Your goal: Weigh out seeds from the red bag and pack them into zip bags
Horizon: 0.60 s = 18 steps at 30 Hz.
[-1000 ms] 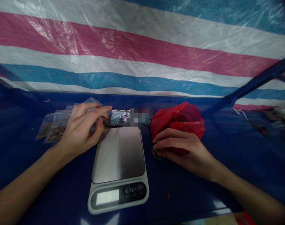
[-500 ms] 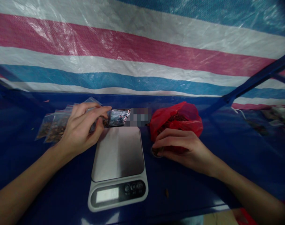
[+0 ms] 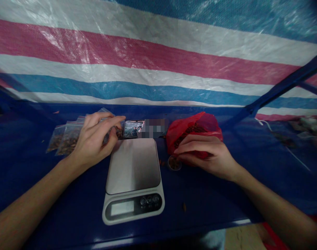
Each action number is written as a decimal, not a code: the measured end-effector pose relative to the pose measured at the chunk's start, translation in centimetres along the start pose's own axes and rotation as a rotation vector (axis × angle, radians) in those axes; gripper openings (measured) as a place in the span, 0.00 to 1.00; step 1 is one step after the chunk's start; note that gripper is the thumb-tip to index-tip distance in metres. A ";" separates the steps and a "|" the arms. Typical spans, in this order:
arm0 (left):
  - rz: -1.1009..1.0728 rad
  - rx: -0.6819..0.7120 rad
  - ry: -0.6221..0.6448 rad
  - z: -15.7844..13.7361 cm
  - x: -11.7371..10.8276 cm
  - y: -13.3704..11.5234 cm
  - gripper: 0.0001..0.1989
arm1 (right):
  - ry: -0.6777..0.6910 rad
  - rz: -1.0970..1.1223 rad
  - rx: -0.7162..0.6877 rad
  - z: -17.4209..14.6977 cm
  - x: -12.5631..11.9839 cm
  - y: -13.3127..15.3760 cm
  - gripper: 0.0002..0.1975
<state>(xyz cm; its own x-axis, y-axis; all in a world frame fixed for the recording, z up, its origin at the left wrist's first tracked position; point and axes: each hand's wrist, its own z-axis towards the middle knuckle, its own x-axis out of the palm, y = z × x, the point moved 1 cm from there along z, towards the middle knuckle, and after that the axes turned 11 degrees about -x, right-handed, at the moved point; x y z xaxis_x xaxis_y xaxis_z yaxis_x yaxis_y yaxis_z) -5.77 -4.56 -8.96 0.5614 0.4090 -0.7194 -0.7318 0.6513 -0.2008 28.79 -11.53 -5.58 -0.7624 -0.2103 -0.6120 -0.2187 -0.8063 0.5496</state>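
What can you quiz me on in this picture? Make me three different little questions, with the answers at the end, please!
1. True or false: brown pieces show inside the open red bag.

2. Fill in the blank: the small round cup is closer to the person's ____.

3. Which lies just beyond the scale, seen from the person's side?
A) the phone
B) the red bag
C) the small round cup

Key: 1. True. 2. Right hand. 3. A.

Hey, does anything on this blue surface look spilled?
Yes, probably: one brown piece lies loose right of the scale, and reddish bits sit between the scale and small cup. They look stray: other pieces are inside the red bag.
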 end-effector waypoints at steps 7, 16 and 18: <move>-0.019 -0.012 -0.002 0.1 0.1 0.3 0.23 | -0.115 -0.108 0.044 -1.0 -1.7 3.8 0.08; -0.034 -0.055 0.019 0.2 0.4 0.6 0.23 | 0.237 -0.309 0.389 -9.2 6.6 9.6 0.11; -0.042 -0.033 0.016 0.2 0.6 0.5 0.23 | 0.187 -0.315 0.422 -9.3 6.6 9.5 0.13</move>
<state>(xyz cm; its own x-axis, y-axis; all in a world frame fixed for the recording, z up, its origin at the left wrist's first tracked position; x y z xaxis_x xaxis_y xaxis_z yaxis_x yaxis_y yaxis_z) -5.77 -3.85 -9.35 0.5863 0.3712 -0.7200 -0.7200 0.6461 -0.2532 27.39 -25.71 -9.67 -0.5081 -0.1206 -0.8528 -0.6730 -0.5624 0.4805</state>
